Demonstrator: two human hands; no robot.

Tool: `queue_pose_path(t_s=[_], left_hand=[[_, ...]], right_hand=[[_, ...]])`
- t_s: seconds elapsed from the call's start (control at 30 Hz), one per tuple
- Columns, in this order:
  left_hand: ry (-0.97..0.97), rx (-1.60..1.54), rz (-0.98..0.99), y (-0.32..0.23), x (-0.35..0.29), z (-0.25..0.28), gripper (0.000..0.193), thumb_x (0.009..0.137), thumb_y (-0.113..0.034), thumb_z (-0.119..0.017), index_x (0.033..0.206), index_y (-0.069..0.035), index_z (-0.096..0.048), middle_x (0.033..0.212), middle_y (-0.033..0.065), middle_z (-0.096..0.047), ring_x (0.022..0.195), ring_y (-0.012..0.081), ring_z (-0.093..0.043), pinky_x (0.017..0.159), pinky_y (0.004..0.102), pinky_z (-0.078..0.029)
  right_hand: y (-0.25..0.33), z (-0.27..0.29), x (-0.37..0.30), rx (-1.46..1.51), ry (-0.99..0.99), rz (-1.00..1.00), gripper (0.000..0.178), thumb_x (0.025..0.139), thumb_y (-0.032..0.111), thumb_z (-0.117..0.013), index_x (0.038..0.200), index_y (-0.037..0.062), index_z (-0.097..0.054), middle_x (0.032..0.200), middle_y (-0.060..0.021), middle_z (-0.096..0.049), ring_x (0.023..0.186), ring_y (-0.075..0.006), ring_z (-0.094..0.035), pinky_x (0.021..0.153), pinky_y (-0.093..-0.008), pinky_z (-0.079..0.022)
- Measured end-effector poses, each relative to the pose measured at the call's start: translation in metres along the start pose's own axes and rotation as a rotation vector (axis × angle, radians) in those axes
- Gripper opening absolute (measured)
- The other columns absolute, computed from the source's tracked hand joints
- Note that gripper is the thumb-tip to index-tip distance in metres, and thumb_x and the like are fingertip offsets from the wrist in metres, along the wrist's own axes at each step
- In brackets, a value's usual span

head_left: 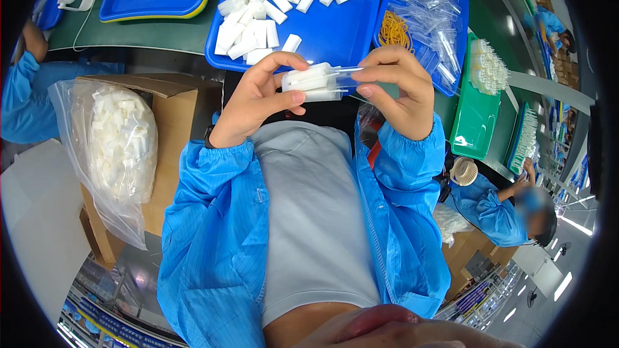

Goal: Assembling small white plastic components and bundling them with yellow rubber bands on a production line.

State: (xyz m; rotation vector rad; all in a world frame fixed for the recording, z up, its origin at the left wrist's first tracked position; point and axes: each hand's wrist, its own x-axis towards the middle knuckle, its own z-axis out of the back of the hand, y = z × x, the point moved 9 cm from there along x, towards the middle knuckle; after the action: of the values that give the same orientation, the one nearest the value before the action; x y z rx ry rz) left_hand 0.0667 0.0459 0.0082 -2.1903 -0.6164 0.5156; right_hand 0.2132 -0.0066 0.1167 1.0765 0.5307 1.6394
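In front of my chest, my left hand (261, 98) grips a small white rounded plastic block (309, 78) between thumb and fingers. A clear plastic piece (338, 84) lies against the block and sticks out to the right. My right hand (401, 90) pinches the far end of this clear piece between thumb and fingertips. Whether the clear piece is around the block or only beside it, I cannot tell. Just beyond my hands is a blue tray (316, 32) with a heap of similar white blocks (248, 29).
To its right, another blue tray (461, 0) holds clear plastic parts (425, 13) and yellow rubber bands (394, 29). A green tray (474, 125) carries white bristly pieces (488, 67). At left, a bag of white pieces (122, 142) rests on a cardboard box (174, 129). People sit on both sides.
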Motion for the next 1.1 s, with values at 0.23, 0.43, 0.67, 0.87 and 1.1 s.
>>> queue_pose_path(t_s=[0.23,0.43,0.67,0.87,1.1], left_hand=[[-0.006,0.101,-0.027,0.003,0.001,-0.002,0.037,0.080,0.001,-0.069,0.114,-0.003,-0.053,0.118,0.0068,-0.049,0.093,0.0164,-0.059,0.071,0.0260,-0.056],[-0.080,0.232,-0.111,0.001,0.004,0.001,0.033,0.078,0.002,-0.070,0.108,-0.001,-0.056,0.110,0.0063,-0.050,0.090,0.0167,-0.061,0.065,0.0237,-0.058],[-0.077,0.194,-0.120,-0.001,0.003,0.004,0.031,0.078,0.000,-0.071,0.107,-0.002,-0.058,0.110,0.0060,-0.049,0.093,0.0173,-0.060,0.064,0.0236,-0.058],[-0.050,0.176,-0.130,0.001,0.004,0.004,0.029,0.081,-0.003,-0.070,0.107,-0.003,-0.058,0.111,0.0061,-0.049,0.093,0.0165,-0.059,0.064,0.0232,-0.058],[-0.084,0.155,-0.198,-0.005,0.003,0.003,0.024,0.083,-0.006,-0.068,0.106,-0.004,-0.059,0.109,0.0064,-0.051,0.090,0.0148,-0.058,0.062,0.0224,-0.057]], right_hand=[[0.001,-0.007,0.002,0.029,-0.139,-0.097,0.052,0.067,0.005,-0.080,0.116,0.0058,-0.064,0.085,-0.0083,-0.065,0.075,-0.0165,-0.059,0.067,-0.0268,-0.048],[0.015,-0.013,0.008,-0.040,-0.128,-0.043,0.054,0.066,0.004,-0.081,0.117,0.0052,-0.064,0.084,-0.0089,-0.065,0.073,-0.0160,-0.060,0.065,-0.0262,-0.050],[-0.001,-0.006,0.000,0.040,-0.154,-0.077,0.036,0.065,0.003,-0.082,0.099,0.0020,-0.070,0.087,-0.0108,-0.068,0.076,-0.0177,-0.063,0.067,-0.0265,-0.050],[-0.017,-0.006,-0.008,0.115,-0.141,-0.185,0.035,0.065,0.003,-0.082,0.098,0.0004,-0.070,0.088,-0.0098,-0.068,0.077,-0.0155,-0.062,0.071,-0.0263,-0.049],[-0.035,-0.014,-0.019,0.292,-0.161,-0.252,0.034,0.067,0.001,-0.081,0.098,-0.0014,-0.068,0.091,-0.0100,-0.069,0.081,-0.0154,-0.061,0.075,-0.0274,-0.048]])
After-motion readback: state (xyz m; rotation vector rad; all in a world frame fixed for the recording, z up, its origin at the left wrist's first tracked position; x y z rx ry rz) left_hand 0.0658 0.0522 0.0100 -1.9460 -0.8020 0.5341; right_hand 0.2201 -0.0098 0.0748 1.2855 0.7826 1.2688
